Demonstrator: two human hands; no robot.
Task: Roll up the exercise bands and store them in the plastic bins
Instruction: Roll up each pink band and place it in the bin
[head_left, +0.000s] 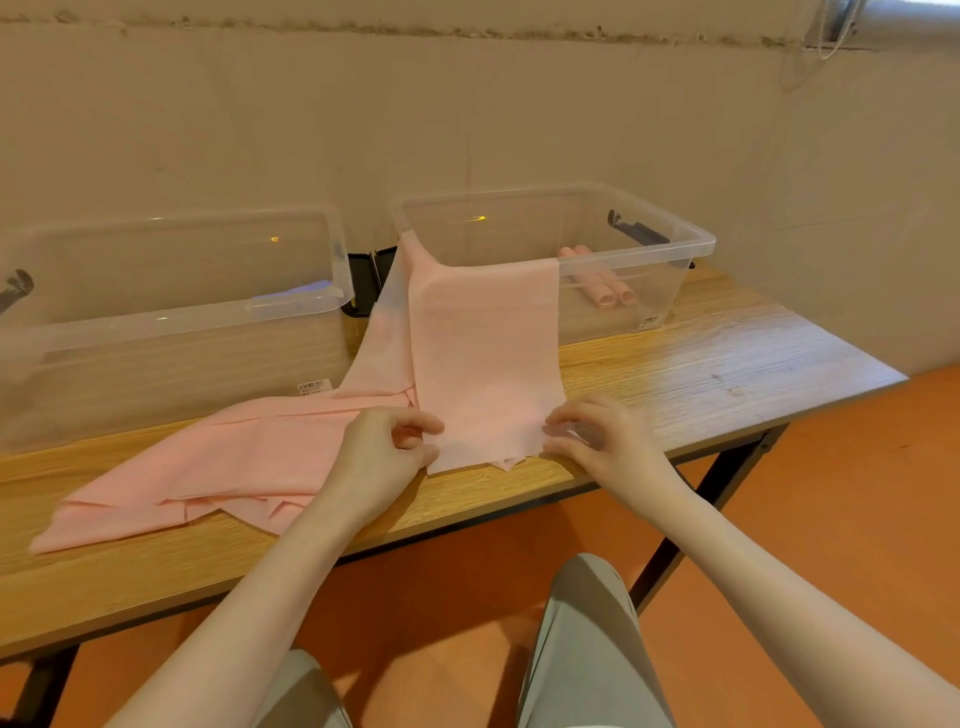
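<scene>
Pink band (483, 364) is draping from right bin (691, 244) rim down to the table (727, 364) front edge. Left hand (384, 447) and right hand (602, 436) are pinching its near corners, fingers curled.

We saw two bins on the table (727, 364): the left bin (171, 317) at mid-left of the frame, the right bin (649, 249) at centre-right, rolled bands (608, 291) inside it. A band (483, 353) hung over its front wall onto the table; more bands (208, 467) lay lower left.
</scene>
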